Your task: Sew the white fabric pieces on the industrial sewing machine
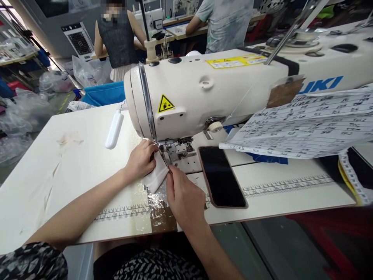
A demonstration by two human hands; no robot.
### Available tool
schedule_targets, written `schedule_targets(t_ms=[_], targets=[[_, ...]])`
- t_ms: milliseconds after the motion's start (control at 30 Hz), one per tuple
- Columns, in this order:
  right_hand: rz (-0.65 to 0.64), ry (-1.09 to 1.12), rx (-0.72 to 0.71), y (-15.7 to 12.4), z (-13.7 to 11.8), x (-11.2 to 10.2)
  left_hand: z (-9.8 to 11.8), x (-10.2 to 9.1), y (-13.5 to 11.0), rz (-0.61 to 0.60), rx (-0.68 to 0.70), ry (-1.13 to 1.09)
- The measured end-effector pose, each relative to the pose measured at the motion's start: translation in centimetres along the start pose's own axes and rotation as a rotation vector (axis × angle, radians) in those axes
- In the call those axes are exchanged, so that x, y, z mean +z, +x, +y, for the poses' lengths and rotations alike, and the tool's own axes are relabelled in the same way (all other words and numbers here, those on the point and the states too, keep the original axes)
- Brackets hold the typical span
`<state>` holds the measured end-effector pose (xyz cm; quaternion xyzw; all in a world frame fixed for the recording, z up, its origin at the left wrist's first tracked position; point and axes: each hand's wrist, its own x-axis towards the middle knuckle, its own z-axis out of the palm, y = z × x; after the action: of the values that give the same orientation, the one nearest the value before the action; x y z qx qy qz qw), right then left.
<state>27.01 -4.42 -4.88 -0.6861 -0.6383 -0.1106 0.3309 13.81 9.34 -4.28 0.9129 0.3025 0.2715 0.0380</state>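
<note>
A small white piece of fabric (156, 175) lies under the needle area (169, 149) of a cream industrial sewing machine (204, 89). My left hand (140, 159) rests on the fabric's left side with fingers curled, pressing it at the presser foot. From the front, my right hand (183, 194) pinches the fabric's right edge between thumb and fingers. Both hands sit close together on the white table (72, 155).
A black phone (222, 177) lies face up right of my right hand. Printed paper sheets (305, 124) hang from the machine's arm on the right. A measuring tape (349, 175) sits at the far right. Two people stand or sit at benches behind.
</note>
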Motion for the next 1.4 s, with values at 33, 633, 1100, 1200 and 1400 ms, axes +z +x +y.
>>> schedule_targets(t_ms=[33, 633, 1100, 1200, 1400], targets=[[0.001, -0.001, -0.001, 0.0, 0.0, 0.0, 0.0, 0.0, 0.0, 0.003, -0.007, -0.025], [-0.058, -0.055, 0.036, 0.1, -0.2, 0.1, -0.8, -0.6, 0.0, 0.071, 0.045, -0.234], [-0.117, 0.174, 0.052, -3.4, 0.0, -3.1, -0.6, -3.0, 0.5, -0.238, 0.351, -0.067], [-0.285, 0.295, 0.062, -5.9, 0.4, -5.0, 0.4, -3.0, 0.1, -0.282, 0.334, 0.023], [-0.288, 0.229, -0.038, -7.4, 1.2, -5.8, 3.0, -1.7, -1.7, -0.227, 0.161, 0.177]])
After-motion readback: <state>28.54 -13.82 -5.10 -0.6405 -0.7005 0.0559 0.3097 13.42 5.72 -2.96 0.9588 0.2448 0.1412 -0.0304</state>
